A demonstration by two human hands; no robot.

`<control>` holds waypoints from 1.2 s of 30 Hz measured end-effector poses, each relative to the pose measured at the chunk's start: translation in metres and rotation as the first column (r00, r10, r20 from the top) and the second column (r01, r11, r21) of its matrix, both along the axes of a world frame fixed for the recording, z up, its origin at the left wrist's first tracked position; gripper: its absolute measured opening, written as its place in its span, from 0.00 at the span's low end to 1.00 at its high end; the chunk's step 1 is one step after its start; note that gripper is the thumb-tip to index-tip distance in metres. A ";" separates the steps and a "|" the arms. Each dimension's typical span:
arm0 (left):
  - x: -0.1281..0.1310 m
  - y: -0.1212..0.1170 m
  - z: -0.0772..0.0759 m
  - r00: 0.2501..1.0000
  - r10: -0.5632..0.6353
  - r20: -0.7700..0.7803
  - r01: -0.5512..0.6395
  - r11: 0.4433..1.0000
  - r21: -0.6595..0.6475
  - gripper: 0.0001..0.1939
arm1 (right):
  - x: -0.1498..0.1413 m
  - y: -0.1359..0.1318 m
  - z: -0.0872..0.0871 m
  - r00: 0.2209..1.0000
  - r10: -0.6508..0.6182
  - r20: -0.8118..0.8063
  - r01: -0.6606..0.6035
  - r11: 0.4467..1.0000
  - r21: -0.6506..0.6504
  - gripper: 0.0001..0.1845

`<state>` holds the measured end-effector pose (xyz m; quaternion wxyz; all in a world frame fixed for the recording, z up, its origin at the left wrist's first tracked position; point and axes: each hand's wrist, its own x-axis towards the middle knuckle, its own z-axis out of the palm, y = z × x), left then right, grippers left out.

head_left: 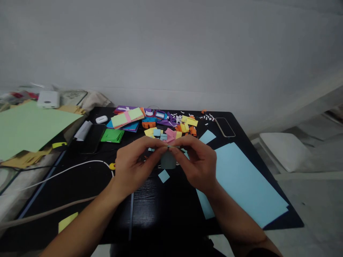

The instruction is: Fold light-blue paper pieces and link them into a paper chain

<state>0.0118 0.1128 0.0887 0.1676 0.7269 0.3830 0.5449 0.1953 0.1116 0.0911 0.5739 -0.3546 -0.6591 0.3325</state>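
Above the middle of the black table [150,210], my left hand [134,162] and my right hand [199,160] pinch the top edge of one small blue-grey piece of paper [168,161]. Thumbs and forefingers meet almost tip to tip, and the paper hangs down between them. Just below it a small light-blue paper square [164,176] lies on the table. Behind my fingers are folded pink paper pieces [170,134] and small blue ones, partly hidden by my hands. Large light-blue sheets [243,182] lie under and beside my right forearm.
Toward the back lie banded paper strips [128,117], green paper [112,135], yellow pieces [189,120] and white scraps. A phone [225,127] rests at the back right. White cable [72,166] crosses the left side. A pale green sheet [32,125] lies far left, a wall behind.
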 end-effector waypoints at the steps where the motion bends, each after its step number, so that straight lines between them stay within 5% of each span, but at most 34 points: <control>1: 0.000 0.000 0.000 1.000 0.007 -0.001 -0.007 1.000 -0.002 0.04 | 0.000 0.000 0.000 1.000 0.001 -0.008 -0.001 1.000 -0.011 0.02; 8: 0.001 0.001 -0.002 0.999 0.022 0.038 -0.021 1.000 -0.017 0.02 | 0.000 0.000 0.005 0.997 -0.026 -0.077 0.018 0.994 -0.104 0.01; 16: 0.001 0.000 -0.001 0.998 0.015 0.055 -0.012 0.998 -0.058 0.03 | -0.001 0.001 0.001 0.997 -0.075 -0.024 0.075 0.997 0.005 0.02; 36: 0.002 0.005 0.000 0.999 -0.021 0.038 0.025 0.994 -0.110 0.02 | 0.000 0.004 -0.001 0.997 -0.073 0.023 0.072 0.997 0.019 0.03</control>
